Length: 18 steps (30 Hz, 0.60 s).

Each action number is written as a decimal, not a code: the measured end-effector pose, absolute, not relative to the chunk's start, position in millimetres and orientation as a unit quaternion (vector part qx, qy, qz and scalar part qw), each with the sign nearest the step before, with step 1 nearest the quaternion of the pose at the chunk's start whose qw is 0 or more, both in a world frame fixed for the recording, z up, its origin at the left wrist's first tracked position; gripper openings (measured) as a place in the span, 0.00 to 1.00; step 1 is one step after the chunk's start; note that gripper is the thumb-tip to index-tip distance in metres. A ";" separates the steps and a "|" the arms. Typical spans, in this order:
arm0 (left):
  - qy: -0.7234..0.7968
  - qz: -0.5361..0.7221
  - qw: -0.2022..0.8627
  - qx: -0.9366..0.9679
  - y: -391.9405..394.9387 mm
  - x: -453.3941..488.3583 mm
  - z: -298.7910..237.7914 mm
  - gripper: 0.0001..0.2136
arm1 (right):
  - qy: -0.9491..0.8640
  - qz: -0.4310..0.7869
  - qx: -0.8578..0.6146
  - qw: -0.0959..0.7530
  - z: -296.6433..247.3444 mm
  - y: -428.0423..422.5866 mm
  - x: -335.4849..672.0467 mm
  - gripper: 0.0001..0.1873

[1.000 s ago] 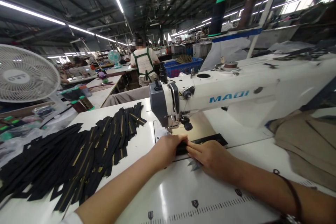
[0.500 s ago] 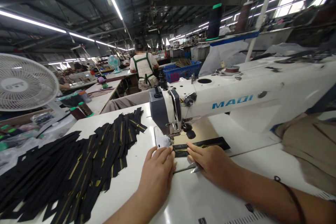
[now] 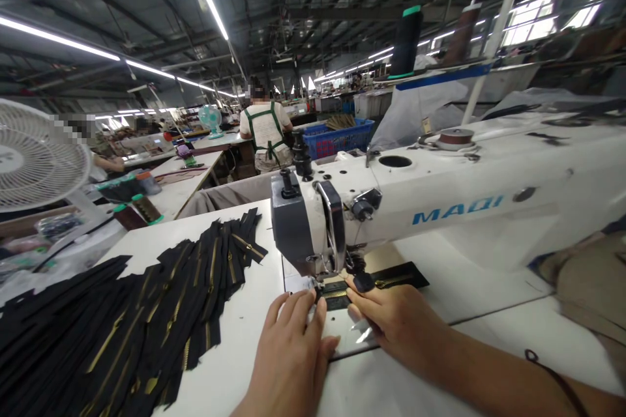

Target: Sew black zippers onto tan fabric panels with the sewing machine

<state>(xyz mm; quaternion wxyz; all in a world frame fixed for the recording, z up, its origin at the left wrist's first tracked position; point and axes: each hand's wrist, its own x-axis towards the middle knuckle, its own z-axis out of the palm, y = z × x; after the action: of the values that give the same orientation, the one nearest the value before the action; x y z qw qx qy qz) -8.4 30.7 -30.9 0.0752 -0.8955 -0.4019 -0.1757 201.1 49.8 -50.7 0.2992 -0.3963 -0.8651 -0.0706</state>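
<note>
A black zipper [image 3: 337, 294] with brass teeth lies flat under the needle area of a white sewing machine [image 3: 440, 189], its far end stretching right behind my right hand. My left hand [image 3: 293, 339] rests palm down at the zipper's left end, fingers extended, fingertips by the presser foot, thumb apart. With thumb and index finger my right hand [image 3: 398, 316] grips the zipper near its middle. A shiny pointed metal tool [image 3: 362, 331] sticks out beneath that hand; its kind is hidden. Left of the machine spreads a pile of black zippers [image 3: 171, 313].
A white fan [image 3: 39, 156] stands at the left, near thread spools [image 3: 147, 208]. Behind the machine are a blue basket [image 3: 337, 137] and a seated person [image 3: 267, 127]. Brown fabric [image 3: 587, 287] lies at the right. The machine head overhangs both hands.
My view has shifted slightly, so the machine appears larger. My left thumb has come apart from the fingers. My right hand stays at the zipper, which has barely moved.
</note>
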 end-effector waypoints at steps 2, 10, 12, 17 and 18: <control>-0.407 -0.162 0.087 -0.895 30.4 -5.5 -30.4 0.15 | -0.865 -0.069 -0.398 0.297 -52.6 50.9 199.6 0.15; -0.392 -0.168 0.140 -0.894 33.7 -9.7 -47.4 0.18 | -0.870 -0.180 -0.267 0.374 35.9 12.9 221.8 0.12; -0.395 -0.179 0.135 -0.891 33.3 -9.9 -48.0 0.18 | -0.819 -0.237 -0.322 0.411 85.5 19.6 235.9 0.11; -0.446 -0.169 0.081 -0.875 22.2 1.1 -29.3 0.14 | -0.814 -0.123 -0.506 0.257 180.6 96.4 265.9 0.12; -0.457 -0.157 0.065 -0.873 19.7 3.7 -24.3 0.14 | -0.828 -0.083 -0.506 0.227 187.4 112.0 269.4 0.13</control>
<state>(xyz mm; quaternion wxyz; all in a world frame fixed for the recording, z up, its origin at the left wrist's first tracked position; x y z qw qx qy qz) 3.7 19.7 -24.3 0.0651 -0.8731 -0.4568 -0.1572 269.4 112.0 187.4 0.2268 -0.5060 -0.8280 -0.0831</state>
